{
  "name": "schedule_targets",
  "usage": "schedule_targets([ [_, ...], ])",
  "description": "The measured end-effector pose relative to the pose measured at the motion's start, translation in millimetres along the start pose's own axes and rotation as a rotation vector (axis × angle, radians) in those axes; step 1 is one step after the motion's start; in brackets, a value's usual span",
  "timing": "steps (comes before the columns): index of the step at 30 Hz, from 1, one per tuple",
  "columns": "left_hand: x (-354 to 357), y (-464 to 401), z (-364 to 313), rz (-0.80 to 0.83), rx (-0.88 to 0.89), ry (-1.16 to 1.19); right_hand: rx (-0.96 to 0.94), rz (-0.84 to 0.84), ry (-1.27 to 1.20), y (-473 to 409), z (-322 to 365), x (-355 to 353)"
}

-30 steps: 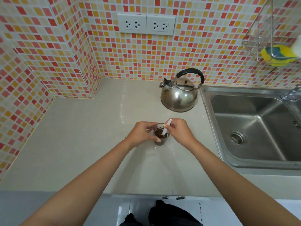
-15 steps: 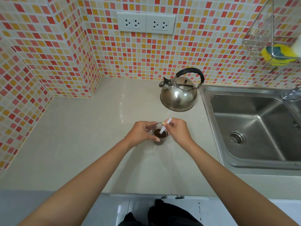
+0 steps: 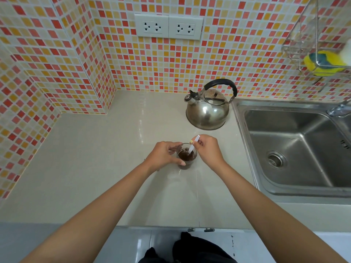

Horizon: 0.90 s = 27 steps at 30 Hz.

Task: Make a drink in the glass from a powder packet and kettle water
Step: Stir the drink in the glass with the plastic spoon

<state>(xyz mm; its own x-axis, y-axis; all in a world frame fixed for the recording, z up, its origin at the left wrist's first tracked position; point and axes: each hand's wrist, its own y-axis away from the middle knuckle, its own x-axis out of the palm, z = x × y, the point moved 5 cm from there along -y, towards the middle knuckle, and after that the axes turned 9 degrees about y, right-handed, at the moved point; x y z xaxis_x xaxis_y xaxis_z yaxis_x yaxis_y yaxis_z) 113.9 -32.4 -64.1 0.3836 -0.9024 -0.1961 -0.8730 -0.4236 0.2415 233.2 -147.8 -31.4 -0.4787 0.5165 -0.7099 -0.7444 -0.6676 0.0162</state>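
A small clear glass [image 3: 187, 163] holding dark brown liquid stands on the beige counter [image 3: 95, 168]. My left hand [image 3: 163, 155] wraps around the glass's left side and holds it upright. My right hand [image 3: 208, 149] pinches a thin white stick [image 3: 193, 145], possibly the rolled packet, whose lower end dips into the drink. The steel kettle [image 3: 208, 109] with a black handle sits behind the glass, spout pointing left, untouched.
A steel sink [image 3: 296, 149] lies right of the counter, with a tap [image 3: 338, 109] at its far edge. A wire rack [image 3: 311, 42] on the tiled wall holds a yellow sponge [image 3: 322, 62]. Two sockets [image 3: 169, 26] sit above.
The white stick has shifted slightly inside the glass as my right hand moves it around. My left hand and the glass have stayed put.
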Motion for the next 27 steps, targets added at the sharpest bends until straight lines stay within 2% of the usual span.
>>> schedule_targets([
  [6,0,0,-2,0.010,0.024,0.003,0.020,0.063,-0.050,9,-1,7],
  [9,1,1,-2,0.009,0.024,0.015,0.005,0.022,-0.064,7,4,7],
  [13,1,0,-1,0.004,0.006,0.021,0.082,0.001,-0.061,0,-8,0],
  [18,0,0,0,0.007,0.002,0.032,0.185,-0.018,-0.201,-2,-18,-6],
  [27,0,1,-3,0.030,0.018,0.020,0.171,-0.053,-0.326,-9,-9,-36],
])
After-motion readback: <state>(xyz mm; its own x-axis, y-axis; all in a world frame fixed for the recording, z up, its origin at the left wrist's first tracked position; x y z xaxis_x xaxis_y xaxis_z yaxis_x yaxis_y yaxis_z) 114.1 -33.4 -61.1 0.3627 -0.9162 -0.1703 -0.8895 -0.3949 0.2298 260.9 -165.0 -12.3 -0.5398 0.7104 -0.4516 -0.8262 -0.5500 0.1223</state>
